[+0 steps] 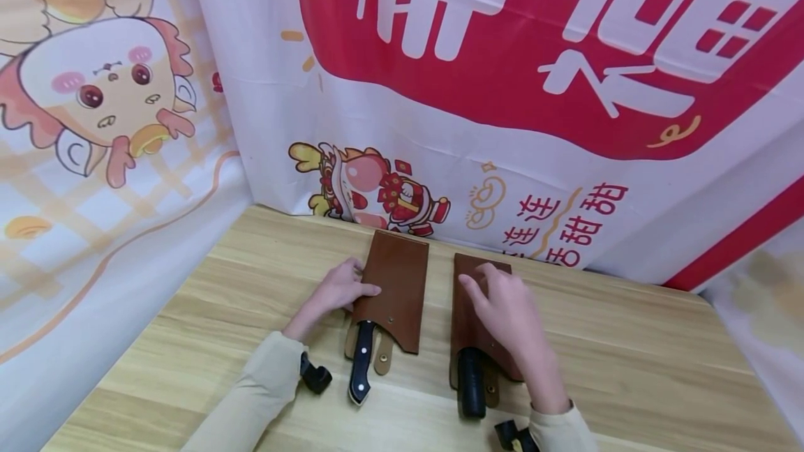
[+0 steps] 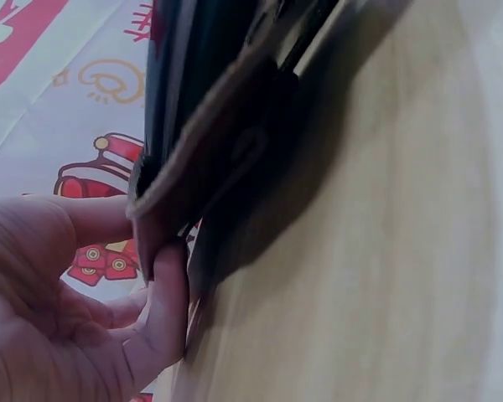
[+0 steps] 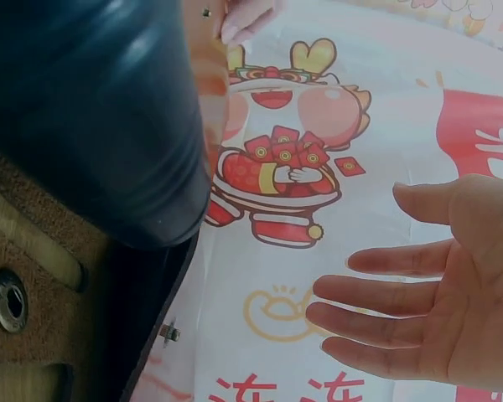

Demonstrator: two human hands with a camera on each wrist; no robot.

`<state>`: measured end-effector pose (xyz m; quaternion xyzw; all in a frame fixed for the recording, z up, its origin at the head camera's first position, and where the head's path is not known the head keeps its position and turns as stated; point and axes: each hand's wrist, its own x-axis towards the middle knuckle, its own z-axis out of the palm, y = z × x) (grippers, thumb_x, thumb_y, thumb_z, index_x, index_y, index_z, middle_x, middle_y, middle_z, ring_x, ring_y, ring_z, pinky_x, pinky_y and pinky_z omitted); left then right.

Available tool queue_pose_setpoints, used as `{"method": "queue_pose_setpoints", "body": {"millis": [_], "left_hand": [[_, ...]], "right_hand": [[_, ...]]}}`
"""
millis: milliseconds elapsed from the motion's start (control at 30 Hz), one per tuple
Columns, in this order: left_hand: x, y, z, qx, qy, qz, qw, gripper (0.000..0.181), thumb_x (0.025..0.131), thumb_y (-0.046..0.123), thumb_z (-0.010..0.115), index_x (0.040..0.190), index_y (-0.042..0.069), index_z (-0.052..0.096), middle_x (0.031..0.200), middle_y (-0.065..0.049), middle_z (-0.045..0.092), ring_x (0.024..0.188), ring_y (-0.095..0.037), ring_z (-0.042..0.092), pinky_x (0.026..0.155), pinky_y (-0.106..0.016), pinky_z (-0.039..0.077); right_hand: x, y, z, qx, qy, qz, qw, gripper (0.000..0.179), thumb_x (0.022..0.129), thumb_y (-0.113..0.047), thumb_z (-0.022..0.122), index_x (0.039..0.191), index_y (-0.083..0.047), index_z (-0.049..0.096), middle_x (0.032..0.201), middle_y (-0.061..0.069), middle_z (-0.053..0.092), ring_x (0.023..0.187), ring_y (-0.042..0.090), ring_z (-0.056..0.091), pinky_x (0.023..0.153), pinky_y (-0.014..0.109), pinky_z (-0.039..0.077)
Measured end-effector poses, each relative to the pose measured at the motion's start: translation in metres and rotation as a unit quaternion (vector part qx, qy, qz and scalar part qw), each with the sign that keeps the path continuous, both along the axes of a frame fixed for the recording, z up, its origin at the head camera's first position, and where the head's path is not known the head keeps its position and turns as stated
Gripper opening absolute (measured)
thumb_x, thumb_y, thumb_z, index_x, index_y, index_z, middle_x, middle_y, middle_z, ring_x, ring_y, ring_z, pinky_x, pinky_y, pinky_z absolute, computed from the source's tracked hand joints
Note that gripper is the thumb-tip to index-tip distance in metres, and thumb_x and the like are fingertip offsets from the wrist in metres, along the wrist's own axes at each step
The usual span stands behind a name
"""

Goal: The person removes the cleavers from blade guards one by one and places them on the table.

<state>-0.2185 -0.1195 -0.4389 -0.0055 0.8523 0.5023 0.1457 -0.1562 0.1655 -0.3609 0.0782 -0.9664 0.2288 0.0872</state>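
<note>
Two brown leather knife sheaths lie side by side on the table, handles toward the person. From the left sheath [image 1: 397, 277] sticks a black riveted knife handle [image 1: 361, 363], with a snap strap [image 1: 383, 354] beside it. My left hand [image 1: 339, 288] pinches this sheath's left edge, thumb on top and fingers beneath; the left wrist view shows the edge between thumb and finger. A smooth, rounded black handle [image 1: 471, 383] comes out of the right sheath [image 1: 463, 312]. Over that sheath is my right hand [image 1: 507, 309], its fingers extended and spread in the right wrist view. Both blades are hidden.
The wood-grain table [image 1: 641, 361] ends at a white and red printed cloth [image 1: 402, 110] hanging behind it. Another printed cloth [image 1: 94, 103] hangs along the left side. Small black wrist cameras, such as the left one [image 1: 316, 375], sit at the sleeve cuffs.
</note>
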Motion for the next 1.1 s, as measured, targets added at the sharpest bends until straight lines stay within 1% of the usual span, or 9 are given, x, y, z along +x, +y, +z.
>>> {"method": "queue_pose_setpoints", "body": {"millis": [133,333,433,533,700,800,900,967,1100], "left_hand": [[-0.001,0.002,-0.002,0.033,-0.005,0.0,0.9994,0.042,0.091,0.013,0.078,0.117,-0.005,0.051,0.095,-0.019,0.066,0.072,-0.025,0.066,0.057,-0.035,0.058],[-0.002,0.005,-0.004,0.067,-0.028,0.001,0.9973,0.031,0.091,0.007,0.075,0.106,-0.005,0.051,0.098,-0.022,0.066,0.076,-0.028,0.071,0.058,-0.037,0.061],[-0.002,0.005,-0.004,0.087,-0.049,0.01,0.9949,0.03,0.091,0.006,0.073,0.107,-0.005,0.05,0.101,-0.022,0.063,0.08,-0.029,0.07,0.06,-0.036,0.061],[-0.003,0.005,-0.004,0.109,-0.07,0.027,0.9912,0.033,0.092,0.006,0.073,0.111,-0.003,0.048,0.103,-0.019,0.058,0.084,-0.027,0.066,0.061,-0.035,0.061],[-0.003,0.004,0.002,0.147,-0.085,0.028,0.9851,0.037,0.094,0.007,0.072,0.12,-0.005,0.048,0.108,-0.021,0.064,0.088,-0.027,0.066,0.064,-0.034,0.061],[-0.003,0.004,0.008,0.176,-0.091,0.035,0.9795,0.038,0.095,0.007,0.071,0.123,-0.004,0.047,0.111,-0.022,0.065,0.089,-0.027,0.068,0.065,-0.033,0.06],[-0.003,0.005,0.012,0.218,-0.091,0.04,0.9709,0.039,0.097,0.005,0.07,0.125,-0.005,0.044,0.114,-0.022,0.064,0.089,-0.025,0.069,0.068,-0.033,0.061],[-0.003,0.006,0.015,0.247,-0.083,0.04,0.9647,0.04,0.097,0.003,0.068,0.126,-0.005,0.042,0.116,-0.022,0.062,0.089,-0.025,0.07,0.071,-0.036,0.062],[0.0,0.009,0.021,0.276,-0.066,0.045,0.9578,0.04,0.097,0.001,0.068,0.125,-0.003,0.04,0.118,-0.02,0.057,0.09,-0.023,0.068,0.076,-0.039,0.063]], "right_hand": [[0.0,0.0,-0.001,0.002,-0.001,0.003,1.0,0.041,0.104,-0.036,0.064,0.121,0.001,0.068,0.101,0.014,0.075,0.092,0.031,0.071,0.081,0.05,0.058],[-0.001,-0.002,-0.003,0.007,-0.006,0.002,1.0,0.04,0.104,-0.035,0.065,0.12,0.001,0.069,0.101,0.014,0.075,0.089,0.03,0.07,0.081,0.049,0.058],[-0.001,-0.003,-0.004,0.008,-0.008,0.002,0.9999,0.038,0.103,-0.034,0.066,0.12,0.0,0.069,0.101,0.013,0.075,0.088,0.028,0.069,0.081,0.048,0.058],[-0.001,-0.004,-0.004,0.007,-0.007,0.005,0.9999,0.036,0.103,-0.032,0.067,0.119,0.0,0.069,0.098,0.012,0.074,0.086,0.027,0.068,0.079,0.046,0.058],[0.0,-0.004,-0.005,0.005,-0.005,0.005,1.0,0.035,0.102,-0.032,0.067,0.118,-0.001,0.07,0.094,0.01,0.073,0.084,0.026,0.067,0.077,0.045,0.058],[0.0,-0.005,-0.004,0.005,0.001,0.008,1.0,0.035,0.102,-0.032,0.068,0.116,-0.001,0.07,0.092,0.01,0.073,0.084,0.027,0.067,0.076,0.046,0.057],[0.002,-0.006,-0.004,0.007,0.004,0.012,0.9999,0.036,0.102,-0.033,0.067,0.118,-0.001,0.07,0.095,0.011,0.073,0.086,0.027,0.068,0.078,0.046,0.058],[0.003,-0.008,-0.002,0.008,0.004,0.014,0.9999,0.038,0.102,-0.035,0.067,0.119,-0.001,0.07,0.099,0.012,0.074,0.089,0.028,0.069,0.08,0.047,0.058],[0.006,-0.009,-0.001,0.009,0.016,0.027,0.9995,0.039,0.102,-0.037,0.067,0.119,-0.002,0.07,0.103,0.012,0.075,0.093,0.029,0.071,0.082,0.048,0.058]]}}
